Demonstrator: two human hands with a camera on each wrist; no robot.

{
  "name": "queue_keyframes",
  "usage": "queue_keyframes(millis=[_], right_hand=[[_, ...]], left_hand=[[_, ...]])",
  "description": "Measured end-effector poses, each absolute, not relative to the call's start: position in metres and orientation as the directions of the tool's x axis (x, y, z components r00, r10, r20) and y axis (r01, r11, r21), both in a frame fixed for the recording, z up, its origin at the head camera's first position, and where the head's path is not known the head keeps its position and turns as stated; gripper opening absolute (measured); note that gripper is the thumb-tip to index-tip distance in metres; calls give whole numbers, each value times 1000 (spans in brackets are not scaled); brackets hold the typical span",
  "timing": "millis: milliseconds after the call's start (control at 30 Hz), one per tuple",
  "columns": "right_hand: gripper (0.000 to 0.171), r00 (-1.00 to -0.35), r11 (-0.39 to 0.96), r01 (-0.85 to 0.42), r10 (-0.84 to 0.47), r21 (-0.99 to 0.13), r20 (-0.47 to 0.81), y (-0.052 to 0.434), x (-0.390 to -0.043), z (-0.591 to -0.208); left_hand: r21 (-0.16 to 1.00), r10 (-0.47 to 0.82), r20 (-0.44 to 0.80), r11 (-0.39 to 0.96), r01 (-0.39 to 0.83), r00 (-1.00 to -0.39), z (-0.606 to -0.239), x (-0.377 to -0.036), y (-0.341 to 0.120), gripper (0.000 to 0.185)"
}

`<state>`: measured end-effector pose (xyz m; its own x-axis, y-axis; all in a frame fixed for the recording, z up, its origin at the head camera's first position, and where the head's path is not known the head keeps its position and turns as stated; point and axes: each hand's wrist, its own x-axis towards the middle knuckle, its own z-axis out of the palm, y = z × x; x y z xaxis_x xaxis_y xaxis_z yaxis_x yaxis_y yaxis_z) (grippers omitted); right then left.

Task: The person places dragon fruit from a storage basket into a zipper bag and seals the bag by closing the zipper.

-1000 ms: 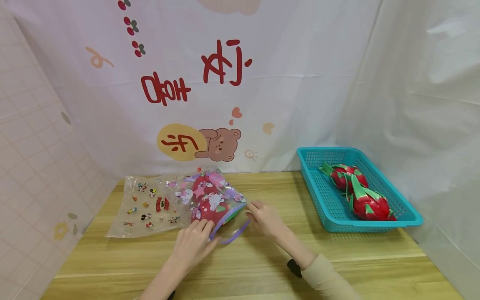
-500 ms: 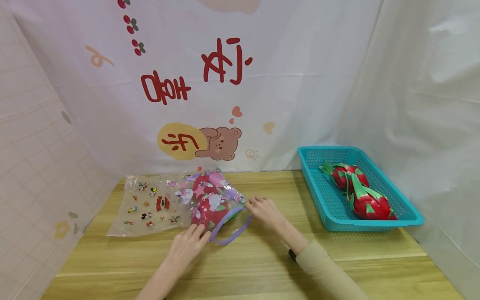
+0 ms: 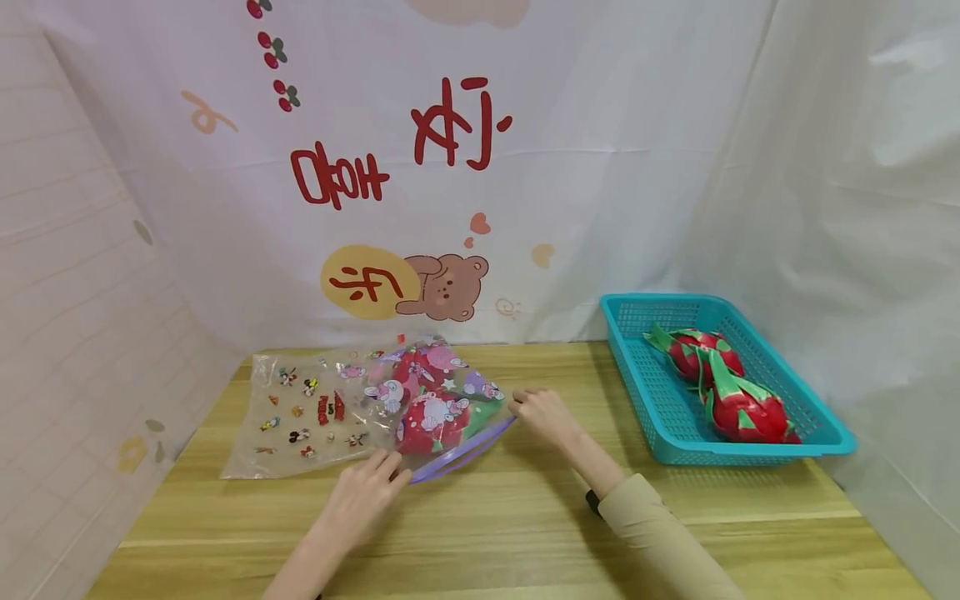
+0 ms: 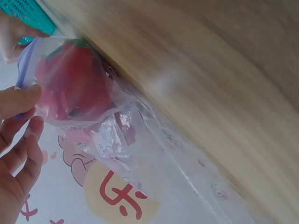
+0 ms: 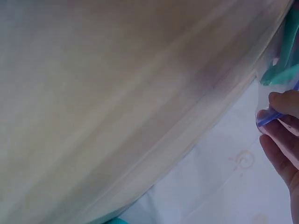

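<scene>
Wooden table (image 3: 525, 525) is carrying everything, teal basket (image 3: 652, 400) sitting at the right end with two dragon fruits (image 3: 738, 408) lying inside, well apart from the hands. Zip bag (image 3: 442, 400) is lying left of centre on a flat printed bag (image 3: 300, 412), a red dragon fruit (image 3: 431, 421) showing through it. Purple zip strip (image 3: 461, 450) is running diagonally, near-left to far-right, between the two hands. Left hand (image 3: 360, 492) is touching the near-left end, fingers mostly straight, thumb pinching the edge in the left wrist view (image 4: 21, 100). Right hand (image 3: 543, 412) is pinching the far-right end, strip sitting between fingertips (image 5: 280, 105). Both hands are equally close, one per end
</scene>
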<state>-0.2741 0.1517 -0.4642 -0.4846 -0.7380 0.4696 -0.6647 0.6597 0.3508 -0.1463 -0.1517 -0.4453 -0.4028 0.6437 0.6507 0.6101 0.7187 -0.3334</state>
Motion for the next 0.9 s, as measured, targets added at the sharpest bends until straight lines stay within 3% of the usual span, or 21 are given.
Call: queue_keyframes(millis=[200,567,700,900], right_hand=[[17,-558,726,-628,-671,281,487,162,-272,-457],[14,-597,812,-522,-567,262,567,172,-249,-441],[18,-582,809,-521,-569,271,582,173,-249,-442],[18,-570,784,-544,-606,298,555,173,-251,-448]], left_hand=[[-341,648,635,724,599,-422,-447,-153,-148,19],[-239,558,575,814,530,-598,-451,-171,-145,28],[-213,561,606,797,565,-564,-453,-173,-150,33],[-291,634,645,720,630,-426,-452,-172,-157,29]])
